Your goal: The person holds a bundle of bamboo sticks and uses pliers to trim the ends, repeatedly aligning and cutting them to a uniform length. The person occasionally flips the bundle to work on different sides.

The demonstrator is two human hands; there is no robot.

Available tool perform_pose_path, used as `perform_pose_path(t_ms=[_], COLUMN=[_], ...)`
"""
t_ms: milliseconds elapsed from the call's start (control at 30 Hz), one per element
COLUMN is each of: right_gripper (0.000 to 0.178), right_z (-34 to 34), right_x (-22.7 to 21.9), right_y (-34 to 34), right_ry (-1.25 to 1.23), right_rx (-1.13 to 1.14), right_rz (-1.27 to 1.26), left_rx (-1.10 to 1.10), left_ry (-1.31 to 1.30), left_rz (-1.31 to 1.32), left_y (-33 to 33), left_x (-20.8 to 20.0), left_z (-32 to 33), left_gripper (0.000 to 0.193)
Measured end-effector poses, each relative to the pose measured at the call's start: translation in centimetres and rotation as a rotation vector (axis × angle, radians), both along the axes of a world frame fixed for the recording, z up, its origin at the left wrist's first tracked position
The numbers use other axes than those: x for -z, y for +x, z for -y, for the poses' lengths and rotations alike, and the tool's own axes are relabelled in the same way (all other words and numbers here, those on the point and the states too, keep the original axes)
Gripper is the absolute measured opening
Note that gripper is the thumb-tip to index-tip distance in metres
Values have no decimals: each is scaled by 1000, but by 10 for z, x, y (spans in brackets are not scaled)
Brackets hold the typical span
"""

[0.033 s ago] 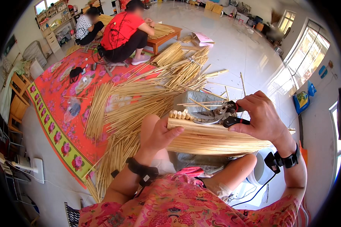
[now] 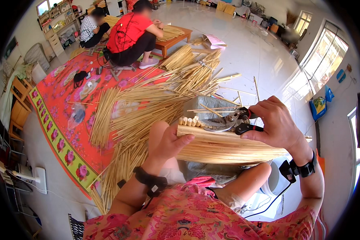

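In the head view, a stalk bundle (image 2: 232, 146) lies crosswise at the person's knees, over a grey covering (image 2: 202, 103) that shows past its far and near edges. The left hand (image 2: 166, 144) clasps the bundle's left end, thumb pressed on its near face, fingers hidden behind. The right hand (image 2: 274, 122) is closed round the pruning shears (image 2: 238, 119), whose handles stand apart, the blades lying along the row of stalk ends (image 2: 191, 121) at the bundle's far edge. Should the blades skid on those rounded ends, they could nick the left hand, just beside them; if the left thumb slackens, the bundle might twist or splay. Loose stalks (image 2: 140, 112) spill over the right edge of the floral mat (image 2: 54, 106), where a shifting foot could crush some.
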State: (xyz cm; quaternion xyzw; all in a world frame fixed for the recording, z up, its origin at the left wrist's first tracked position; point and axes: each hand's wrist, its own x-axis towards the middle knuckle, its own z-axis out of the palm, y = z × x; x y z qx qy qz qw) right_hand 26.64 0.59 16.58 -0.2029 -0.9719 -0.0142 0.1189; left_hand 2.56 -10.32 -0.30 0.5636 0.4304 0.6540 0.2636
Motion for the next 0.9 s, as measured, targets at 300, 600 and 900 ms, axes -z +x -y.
perform_pose_path(t_ms=[300, 600, 900], right_gripper=[61, 61, 57], right_z=[1, -1, -3], right_x=[0, 6, 11], right_y=[-7, -5, -3], right_ry=[-51, 81, 268], right_rx=[13, -40, -132], right_rz=[68, 48, -4], left_rx=[21, 75, 167], left_ry=[19, -41, -113], left_rz=[-25, 29, 205], left_y=[-1, -1, -3], left_x=[0, -3, 13], left_z=[1, 4, 3], left_gripper=[46, 46, 54])
